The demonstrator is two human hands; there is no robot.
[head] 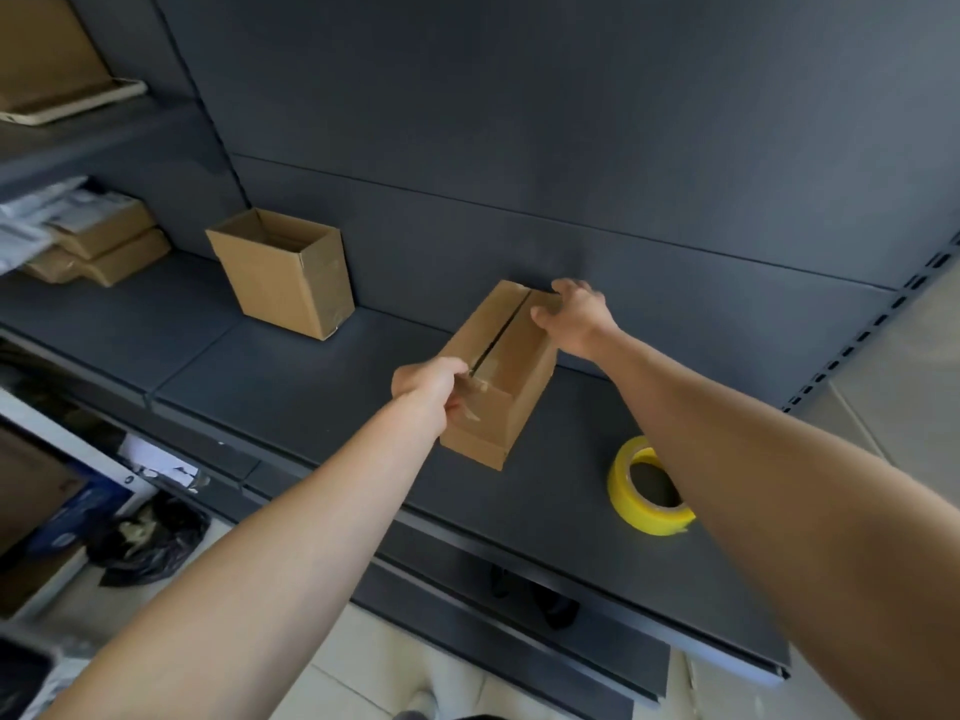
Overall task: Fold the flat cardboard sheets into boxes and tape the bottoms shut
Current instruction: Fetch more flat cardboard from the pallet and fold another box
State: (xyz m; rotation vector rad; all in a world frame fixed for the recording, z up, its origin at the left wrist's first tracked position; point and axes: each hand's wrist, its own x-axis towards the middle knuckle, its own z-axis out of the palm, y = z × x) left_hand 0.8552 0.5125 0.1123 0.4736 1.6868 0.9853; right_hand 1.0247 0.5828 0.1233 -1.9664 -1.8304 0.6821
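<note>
A small brown cardboard box (511, 366) stands on the dark grey shelf (291, 376), its flapped end facing up with a dark seam between the two flaps. Clear tape covers the near end of the seam. My left hand (434, 384) grips the box's near end, fingers curled over the taped edge. My right hand (574, 317) rests on the far end with fingers bent over the top corner. A roll of yellow tape (641, 491) lies on the shelf to the right, partly behind my right forearm.
A second cardboard box (283, 275), open at the top, stands at the back left of the shelf. Stacked flat parcels and papers (88, 241) lie on the shelf at far left. A black bag (150, 537) sits on the floor below. The shelf's back panel rises right behind the box.
</note>
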